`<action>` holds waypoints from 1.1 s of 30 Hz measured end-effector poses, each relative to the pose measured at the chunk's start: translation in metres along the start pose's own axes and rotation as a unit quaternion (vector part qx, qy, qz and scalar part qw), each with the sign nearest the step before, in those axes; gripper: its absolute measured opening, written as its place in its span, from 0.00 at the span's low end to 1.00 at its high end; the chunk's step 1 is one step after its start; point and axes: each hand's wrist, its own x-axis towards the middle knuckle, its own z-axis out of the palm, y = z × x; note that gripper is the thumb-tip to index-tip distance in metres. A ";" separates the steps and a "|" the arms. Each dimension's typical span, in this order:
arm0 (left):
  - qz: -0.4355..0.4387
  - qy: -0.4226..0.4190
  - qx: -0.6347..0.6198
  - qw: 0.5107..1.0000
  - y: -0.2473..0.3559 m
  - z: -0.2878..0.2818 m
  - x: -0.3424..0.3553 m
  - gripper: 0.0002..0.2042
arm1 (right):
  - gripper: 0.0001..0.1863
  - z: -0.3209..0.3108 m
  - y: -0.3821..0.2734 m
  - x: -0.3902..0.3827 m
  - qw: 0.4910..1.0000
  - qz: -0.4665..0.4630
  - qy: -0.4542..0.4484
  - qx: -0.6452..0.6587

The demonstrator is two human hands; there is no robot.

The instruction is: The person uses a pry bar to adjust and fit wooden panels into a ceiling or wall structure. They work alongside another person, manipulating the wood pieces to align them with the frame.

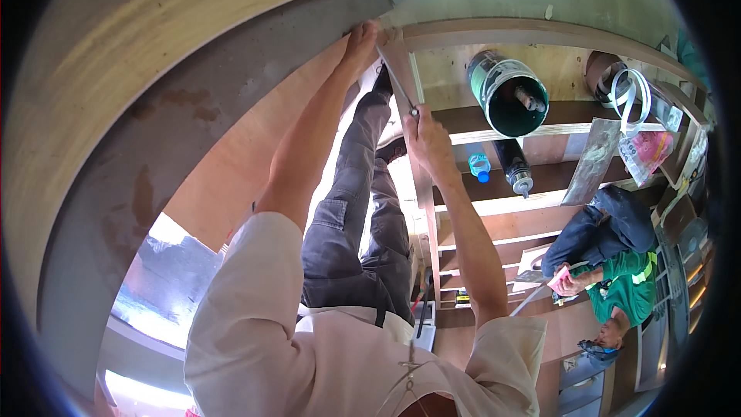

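Note:
My left hand (pixel 361 40) is raised to the corner where a curved grey panel (pixel 255 54) meets an upright wooden board (pixel 400 69). Its fingers are pressed together at the panel's end, and what they hold, if anything, is too small to make out. Lower and to the right, my right hand (pixel 429 140) is closed around a slim tool (pixel 403 93) with a long thin blade and a dark grip. The blade lies along the board's face and points up toward my left hand. The tool's exact kind does not show.
Right of the board, shelves carry an open bucket (pixel 482 81) with a brush inside, a water bottle (pixel 479 166), a black flask (pixel 513 166) and rolls of edging strip (pixel 633 96). A person in a green shirt (pixel 629 286) sits at the right, holding something pink.

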 end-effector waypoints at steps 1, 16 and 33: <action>-0.024 -0.035 -0.023 0.999 0.017 0.007 0.007 0.19 | 0.17 0.004 0.006 0.004 1.000 0.000 0.008 -0.003; -0.090 -0.073 -0.138 0.984 0.001 0.025 0.042 0.29 | 0.18 -0.004 -0.003 0.039 0.998 0.010 -0.014 -0.061; -0.051 -0.064 -0.162 0.983 -0.004 0.026 0.044 0.31 | 0.16 0.006 -0.007 0.038 0.999 0.033 -0.028 -0.019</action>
